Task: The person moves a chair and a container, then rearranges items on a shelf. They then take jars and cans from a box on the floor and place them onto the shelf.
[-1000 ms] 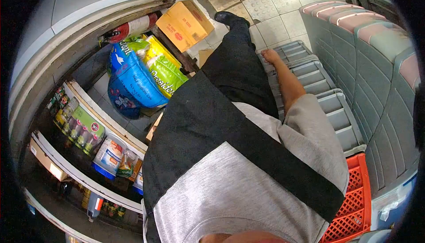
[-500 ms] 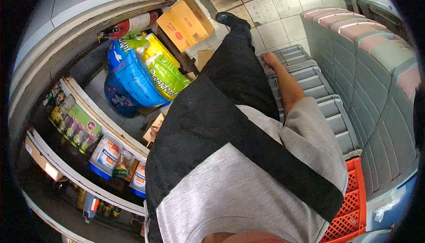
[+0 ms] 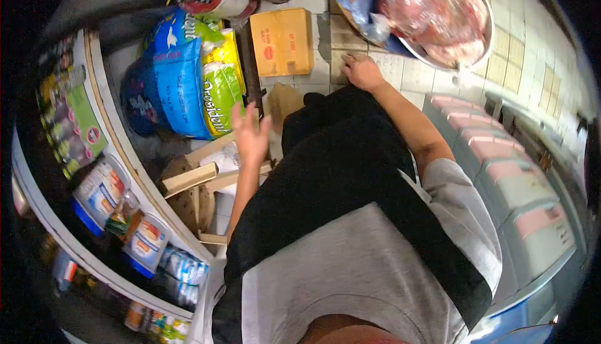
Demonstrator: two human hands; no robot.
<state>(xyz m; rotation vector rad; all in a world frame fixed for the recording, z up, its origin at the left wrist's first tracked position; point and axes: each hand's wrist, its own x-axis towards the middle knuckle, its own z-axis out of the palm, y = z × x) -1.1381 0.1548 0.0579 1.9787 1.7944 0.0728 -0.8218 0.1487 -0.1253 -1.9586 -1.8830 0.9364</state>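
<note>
Tiled floor (image 3: 416, 78) forms a narrow aisle between stocked shelves (image 3: 111, 125) on the left and grey bins (image 3: 532, 200) with pink tops on the right, where a person wears a black apron (image 3: 313, 169) over a grey shirt (image 3: 338, 269). Close by on the left, pieces of cardboard (image 3: 190, 180) lie on the floor.

Beyond them, the left hand (image 3: 251, 137) is raised, fingers spread, and appears to hold nothing; it is nearest a green bag (image 3: 222, 90), though whether they touch cannot be told. That bag stands against a larger blue bag (image 3: 166, 87). Farther forward, the right hand (image 3: 363, 71) extends over the tiles, fingers loosely bent and apart, nothing visible in them. To its left sits a carton (image 3: 282, 43). At the far end, meat (image 3: 432, 12) under clear plastic fills a bowl (image 3: 490, 37).

The step appears to be one between grips, both hands free. Gripping the green bag would call for the left fingers to close on its edge.
</note>
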